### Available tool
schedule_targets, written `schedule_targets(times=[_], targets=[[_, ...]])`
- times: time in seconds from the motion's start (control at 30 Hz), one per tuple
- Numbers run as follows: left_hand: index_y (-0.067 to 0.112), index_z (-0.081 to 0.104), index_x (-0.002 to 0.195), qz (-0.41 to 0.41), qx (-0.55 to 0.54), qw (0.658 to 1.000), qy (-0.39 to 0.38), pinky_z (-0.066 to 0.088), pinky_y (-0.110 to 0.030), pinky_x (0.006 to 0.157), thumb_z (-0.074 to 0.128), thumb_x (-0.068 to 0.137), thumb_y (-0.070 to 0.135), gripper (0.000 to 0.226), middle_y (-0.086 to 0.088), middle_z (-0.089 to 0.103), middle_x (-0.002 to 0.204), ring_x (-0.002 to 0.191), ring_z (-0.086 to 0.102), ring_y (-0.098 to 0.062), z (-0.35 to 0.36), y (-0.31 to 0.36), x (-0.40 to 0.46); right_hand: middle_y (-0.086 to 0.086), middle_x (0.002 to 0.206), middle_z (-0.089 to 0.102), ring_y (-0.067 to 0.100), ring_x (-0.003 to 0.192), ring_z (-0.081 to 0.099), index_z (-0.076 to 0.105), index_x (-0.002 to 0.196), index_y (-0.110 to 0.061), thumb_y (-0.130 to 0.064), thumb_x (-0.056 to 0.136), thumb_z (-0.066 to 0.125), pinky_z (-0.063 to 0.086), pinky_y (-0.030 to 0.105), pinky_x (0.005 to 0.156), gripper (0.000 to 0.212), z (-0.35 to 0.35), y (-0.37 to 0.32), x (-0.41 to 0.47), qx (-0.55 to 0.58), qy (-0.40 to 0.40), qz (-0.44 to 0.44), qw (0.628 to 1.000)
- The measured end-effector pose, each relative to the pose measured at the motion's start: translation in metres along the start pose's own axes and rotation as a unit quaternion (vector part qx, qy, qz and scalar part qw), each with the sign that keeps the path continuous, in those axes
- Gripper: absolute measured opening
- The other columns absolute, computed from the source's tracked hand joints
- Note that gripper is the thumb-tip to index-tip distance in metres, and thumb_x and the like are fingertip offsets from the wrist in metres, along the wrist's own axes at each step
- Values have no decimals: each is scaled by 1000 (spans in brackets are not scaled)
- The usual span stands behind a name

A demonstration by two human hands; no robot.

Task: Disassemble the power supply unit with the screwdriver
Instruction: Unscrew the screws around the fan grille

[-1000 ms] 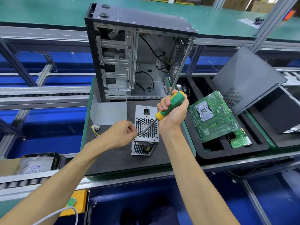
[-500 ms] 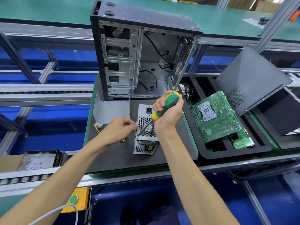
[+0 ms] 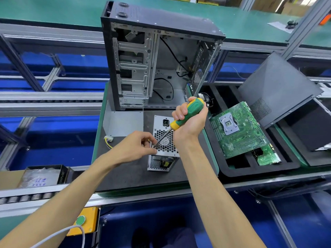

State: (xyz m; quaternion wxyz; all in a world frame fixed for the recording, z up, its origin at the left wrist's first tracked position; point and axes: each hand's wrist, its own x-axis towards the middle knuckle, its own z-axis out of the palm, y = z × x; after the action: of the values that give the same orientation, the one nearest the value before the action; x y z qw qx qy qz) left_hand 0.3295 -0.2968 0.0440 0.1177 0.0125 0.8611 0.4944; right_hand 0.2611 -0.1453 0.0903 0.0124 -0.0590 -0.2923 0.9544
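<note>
So here's where I'm at: the power supply unit point(image 3: 165, 140) sits on the dark mat point(image 3: 125, 176), just in front of the open computer case point(image 3: 152, 59). My right hand point(image 3: 189, 120) is wrapped tight around the green and yellow handle of the screwdriver point(image 3: 186, 115), shaft angled down-left with the tip at the left edge of the fan grille. Compared with half a second ago, my left hand point(image 3: 136, 147) has slid in closer, and its fingertips now pinch right at the tip of the driver against the unit's corner, where before they were a bit off to the left. Can't tell if there's a screw in there, too small. Motherboard point(image 3: 238, 129) is lying in the black foam tray point(image 3: 259, 172) on the right.
</note>
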Motion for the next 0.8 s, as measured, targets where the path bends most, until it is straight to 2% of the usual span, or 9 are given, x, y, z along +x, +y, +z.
schedule_targets(times=[0.27, 0.33, 0.4, 0.43, 0.47, 0.5, 0.57, 0.73, 0.8], targets=[[16, 73, 84, -7, 43, 999, 11, 38, -22, 54, 74, 90, 23, 10, 14, 66, 60, 47, 45, -1, 0, 0, 7, -1, 54, 38, 14, 43, 30, 56, 80, -15, -27, 105, 29, 28, 24, 43, 39, -1, -4, 7, 20, 34, 1, 999], [13, 74, 87, -51, -40, 997, 33, 36, -26, 52, 66, 96, 22, 15, 5, 73, 74, 52, 44, -11, -3, 0, 10, -2, 54, 37, 13, 43, 29, 53, 80, -16, -23, 101, 30, 27, 23, 42, 33, -2, -14, 14, 62, 53, 6, 997], [3, 73, 101, -117, -258, 959, 21, 40, -24, 49, 56, 101, 14, 20, -11, 73, 93, 56, 51, -10, -10, 5, 16, -3, 54, 36, 12, 42, 29, 52, 78, -16, -21, 99, 31, 28, 22, 40, 30, -5, -25, 22, 117, 71, 15, 990], [-2, 70, 110, -141, -381, 914, -7, 48, -22, 53, 51, 102, 10, 24, -16, 73, 102, 64, 61, -10, -13, 10, 20, -4, 55, 35, 11, 41, 29, 52, 78, -17, -21, 99, 31, 28, 22, 40, 30, -7, -31, 26, 138, 80, 19, 987], [-6, 65, 117, -157, -483, 860, -40, 56, -23, 66, 45, 103, 8, 28, -20, 72, 111, 79, 71, -13, -16, 15, 24, -4, 55, 35, 11, 41, 29, 52, 78, -17, -20, 99, 31, 28, 21, 39, 30, -10, -36, 29, 151, 89, 22, 984], [-10, 61, 121, -166, -560, 808, -70, 60, -29, 80, 40, 103, 7, 32, -24, 70, 119, 97, 73, -21, -18, 20, 28, -4, 55, 35, 11, 41, 29, 52, 78, -17, -20, 99, 31, 28, 21, 39, 30, -13, -39, 32, 159, 98, 24, 982], [-15, 55, 126, -172, -643, 740, -103, 60, -39, 87, 34, 101, 6, 38, -30, 64, 127, 113, 68, -35, -18, 30, 38, -4, 55, 34, 11, 41, 29, 51, 79, -18, -20, 99, 31, 28, 20, 39, 28, -19, -44, 36, 163, 111, 26, 980], [-16, 51, 127, -185, -654, 725, -109, 54, -43, 93, 34, 96, 3, 40, -33, 61, 127, 113, 67, -40, -4, 54, 70, -4, 55, 35, 11, 41, 29, 52, 80, -17, -18, 99, 31, 29, 20, 39, 28, -35, -59, 53, 173, 134, 21, 976], [-16, 52, 126, -187, -643, 734, -116, 52, -45, 94, 32, 95, -1, 40, -33, 62, 127, 112, 67, -39, 0, 64, 84, -4, 55, 35, 11, 41, 30, 52, 81, -17, -18, 98, 30, 29, 20, 40, 28, -40, -66, 65, 183, 141, 16, 973]])
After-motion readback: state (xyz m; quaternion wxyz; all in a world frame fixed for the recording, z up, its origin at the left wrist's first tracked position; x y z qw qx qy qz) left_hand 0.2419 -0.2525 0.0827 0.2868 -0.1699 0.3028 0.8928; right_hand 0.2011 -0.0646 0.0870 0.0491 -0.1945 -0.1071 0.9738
